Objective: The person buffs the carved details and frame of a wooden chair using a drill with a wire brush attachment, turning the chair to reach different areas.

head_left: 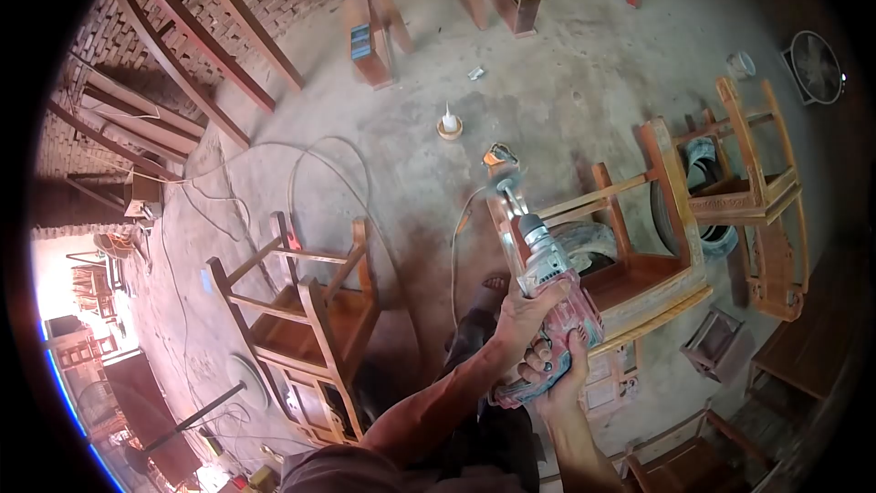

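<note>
My left hand (531, 307) is wrapped around the front of a worn red power drill (577, 309), just behind its chuck. Around the drill's rear handle my right hand (558, 374) is closed. From the chuck a thin shaft points away from me, ending in a small pale tip (506, 186) whose kind I cannot make out. Beside it, to the right, a wooden chair (639, 278) lies tipped over, and the shaft overlaps the end of one chair leg (500, 212); whether they touch I cannot tell. An orange and black object (499, 157) sits on the floor beyond the tip.
Another wooden chair frame (306, 324) stands left of me, with a round-based stand (248, 382) nearby. Cables (290, 184) loop over the concrete floor. A glue bottle in a bowl (449, 125) is ahead. More chairs (753, 187) and a fan (815, 68) are at right.
</note>
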